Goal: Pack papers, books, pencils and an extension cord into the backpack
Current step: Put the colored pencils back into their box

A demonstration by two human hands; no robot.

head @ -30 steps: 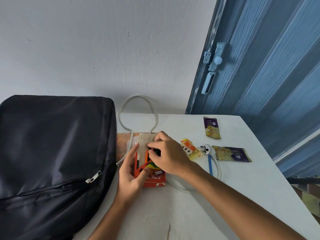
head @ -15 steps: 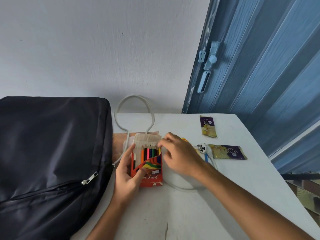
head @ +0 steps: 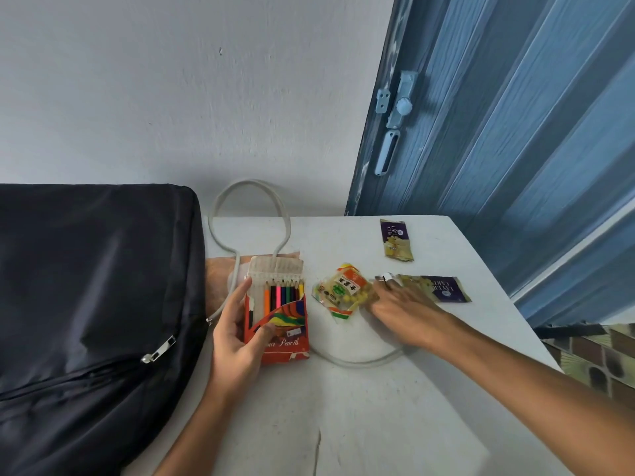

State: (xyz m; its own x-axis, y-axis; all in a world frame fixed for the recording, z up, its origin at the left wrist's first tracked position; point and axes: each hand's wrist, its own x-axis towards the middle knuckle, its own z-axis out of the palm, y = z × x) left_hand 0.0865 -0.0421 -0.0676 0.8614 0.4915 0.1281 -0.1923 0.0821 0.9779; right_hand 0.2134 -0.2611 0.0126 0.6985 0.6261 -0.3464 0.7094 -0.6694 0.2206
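Observation:
The black backpack (head: 86, 286) lies on the left of the white table (head: 360, 424), its zipper pull (head: 159, 348) facing me. My left hand (head: 237, 334) grips a red colour pencil box (head: 281, 324) from its left side, thumb on the front; the flap is open and several coloured pencils show. A white extension cord (head: 357, 362) loops behind the box and curves in front of it, and its plug (head: 385, 277) lies just beyond my right hand (head: 402, 305). That hand lies low over the cord with fingers stretched toward the plug. What is under its palm is hidden.
A yellow snack packet (head: 343, 292) lies between my hands. Two purple cake packets (head: 396, 239) (head: 438, 288) sit toward the table's right edge. A brown flat thing (head: 220, 274) pokes out beside the backpack. Behind are a white wall and a blue door (head: 498, 132).
My right hand left the open top of the pencil box and moved right, past the snack packet, to the plug. The left hand kept hold of the box.

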